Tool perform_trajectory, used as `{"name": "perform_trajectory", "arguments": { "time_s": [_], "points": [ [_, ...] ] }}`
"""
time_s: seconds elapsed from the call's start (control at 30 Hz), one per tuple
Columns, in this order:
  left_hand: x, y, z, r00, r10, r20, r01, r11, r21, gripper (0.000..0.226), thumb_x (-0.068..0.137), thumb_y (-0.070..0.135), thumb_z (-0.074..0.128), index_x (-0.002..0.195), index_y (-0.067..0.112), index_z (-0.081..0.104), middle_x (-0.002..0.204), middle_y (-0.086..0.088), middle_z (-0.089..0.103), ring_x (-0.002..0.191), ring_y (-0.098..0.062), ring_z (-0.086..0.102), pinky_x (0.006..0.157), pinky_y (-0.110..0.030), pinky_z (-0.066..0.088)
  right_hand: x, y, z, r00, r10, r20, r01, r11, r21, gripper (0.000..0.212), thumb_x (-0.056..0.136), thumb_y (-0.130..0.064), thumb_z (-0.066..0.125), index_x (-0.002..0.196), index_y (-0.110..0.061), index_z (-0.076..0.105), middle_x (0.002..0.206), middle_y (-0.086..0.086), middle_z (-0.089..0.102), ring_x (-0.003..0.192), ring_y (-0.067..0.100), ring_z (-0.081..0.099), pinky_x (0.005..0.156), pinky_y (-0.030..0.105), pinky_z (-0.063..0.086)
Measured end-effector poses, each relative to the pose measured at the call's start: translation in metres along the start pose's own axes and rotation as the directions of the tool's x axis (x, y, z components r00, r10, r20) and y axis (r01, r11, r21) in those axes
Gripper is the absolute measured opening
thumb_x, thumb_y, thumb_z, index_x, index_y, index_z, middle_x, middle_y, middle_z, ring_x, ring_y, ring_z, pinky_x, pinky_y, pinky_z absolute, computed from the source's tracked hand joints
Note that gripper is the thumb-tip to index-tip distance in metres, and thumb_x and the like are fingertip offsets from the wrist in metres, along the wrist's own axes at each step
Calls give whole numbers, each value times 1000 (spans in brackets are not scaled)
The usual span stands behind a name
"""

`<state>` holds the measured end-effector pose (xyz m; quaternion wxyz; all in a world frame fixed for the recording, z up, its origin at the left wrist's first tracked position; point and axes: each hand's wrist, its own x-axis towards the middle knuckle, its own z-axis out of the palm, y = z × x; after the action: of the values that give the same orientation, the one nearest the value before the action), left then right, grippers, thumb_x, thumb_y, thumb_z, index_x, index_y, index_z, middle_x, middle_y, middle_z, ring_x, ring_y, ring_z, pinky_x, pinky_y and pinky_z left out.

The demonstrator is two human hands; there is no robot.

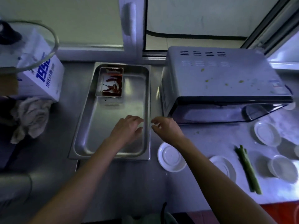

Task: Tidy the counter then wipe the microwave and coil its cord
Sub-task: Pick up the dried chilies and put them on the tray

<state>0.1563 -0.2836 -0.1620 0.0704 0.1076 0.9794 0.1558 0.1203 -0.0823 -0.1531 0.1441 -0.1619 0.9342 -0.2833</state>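
both hands sit mid-frame at the steel tray's (pixel 111 110) right rim: left hand (pixel 127 128) inside, right hand (pixel 166 128) outside, fingers loosely spread, holding nothing. tray's long axis runs up-frame.

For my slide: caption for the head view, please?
Both hands reach the rectangular steel tray beside the white microwave.

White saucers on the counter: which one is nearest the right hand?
The saucer just right of the steel tray, below the right hand. The other saucers lie farther right.
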Motion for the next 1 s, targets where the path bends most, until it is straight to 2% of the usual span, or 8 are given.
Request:
{"name": "perform_trajectory", "arguments": {
  "time_s": [0.17, 0.3, 0.43, 0.53, 0.67, 0.77, 0.9, 1.0],
  "points": [
    [-2, 56, 16, 995, 96, 5, -96, 995, -2, 43, 95, 27, 60, 136, 14, 56, 136, -5, 59, 128, -26, 49, 99, -40, 45, -61, 45, -19, 988, 118, -100, -112, 992, 57, 22, 87, -23, 62, 106, -21, 74, 99, 0, 75, 92, 24, 68, 77, 34, 55],
    [-11, 109, 28, 988, 152, 3, -152, 988, 12, 43, 95, 31, 59, 135, 15, 57, 136, -3, 60, 129, -23, 50, 102, -35, 42, -109, 83, -34, 975, 186, -118, -181, 982, 49, 19, 85, -20, 59, 99, -13, 70, 91, 9, 73, 86, 33, 67, 76, 43, 57],
    [-33, 162, 45, 992, 128, 14, -128, 992, -10, 41, 97, 33, 58, 136, 21, 56, 137, 4, 57, 129, -19, 47, 104, -39, 40, -168, 117, -45, 968, 193, -164, -180, 980, 90, 20, 89, -28, 62, 106, -24, 73, 98, 2, 74, 89, 26, 69, 77, 38, 57],
    [-53, 210, 60, 991, 131, 29, -130, 991, -8, 40, 96, 31, 57, 135, 23, 55, 139, 8, 55, 131, -17, 45, 105, -39, 38, -217, 145, -57, 964, 196, -181, -184, 980, 81, 23, 92, -30, 61, 111, -25, 73, 105, 0, 74, 95, 21, 68, 78, 33, 55],
    [-71, 281, 82, 976, 209, 60, -210, 978, 17, 44, 96, 32, 56, 138, 22, 53, 141, 5, 54, 132, -18, 44, 103, -37, 39, -285, 185, -83, 944, 231, -237, -214, 972, 96, 25, 89, -21, 63, 111, -22, 73, 111, 1, 72, 97, 22, 67, 79, 33, 52],
    [-79, 336, 98, 959, 275, 59, -276, 961, 5, 43, 95, 33, 58, 137, 22, 55, 139, 2, 56, 129, -19, 46, 102, -34, 38, -336, 216, -105, 918, 267, -292, -251, 963, 94, 26, 88, -22, 65, 113, -21, 72, 122, 3, 67, 103, 23, 65, 81, 36, 53],
    [-81, 407, 113, 929, 361, 85, -363, 932, 5, 40, 97, 36, 56, 136, 25, 56, 142, 4, 55, 135, -19, 42, 108, -33, 30, -403, 255, -125, 879, 362, -311, -345, 932, 110, 25, 89, -28, 64, 113, -23, 70, 109, 1, 70, 100, 23, 64, 81, 35, 52],
    [-79, 456, 120, 892, 435, 121, -439, 898, 11, 40, 98, 37, 55, 136, 24, 55, 140, 3, 56, 133, -19, 43, 107, -35, 33, -450, 278, -136, 826, 446, -346, -420, 895, 151, 30, 89, -30, 62, 117, -26, 69, 114, -4, 69, 106, 18, 63, 88, 37, 52]
  ]
}}
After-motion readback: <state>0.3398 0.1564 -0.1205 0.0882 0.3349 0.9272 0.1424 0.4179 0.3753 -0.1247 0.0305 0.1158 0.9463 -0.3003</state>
